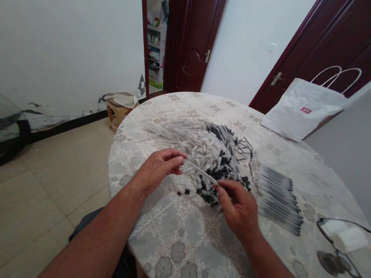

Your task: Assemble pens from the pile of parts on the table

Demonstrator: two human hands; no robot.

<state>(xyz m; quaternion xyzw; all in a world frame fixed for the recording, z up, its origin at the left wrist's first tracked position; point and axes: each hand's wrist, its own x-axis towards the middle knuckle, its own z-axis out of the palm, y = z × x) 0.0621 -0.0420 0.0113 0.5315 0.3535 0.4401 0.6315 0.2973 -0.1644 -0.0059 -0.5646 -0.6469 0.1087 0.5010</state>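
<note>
My left hand (160,168) pinches one end of a thin clear pen tube (201,172). My right hand (238,206) pinches the tube's other end, where a small black tip sits. Both hands hover just over a round table (188,252) with a floral cloth. Right behind them lies a heap of white tubes (188,139) and a pile of small black caps (222,163). A neat row of finished dark pens (280,198) lies to the right of my right hand.
A white paper bag (302,110) leans at the table's far right. A white charger with a black cable (346,237) lies on the right. A small stool (120,107) stands by the wall near dark doors (197,33).
</note>
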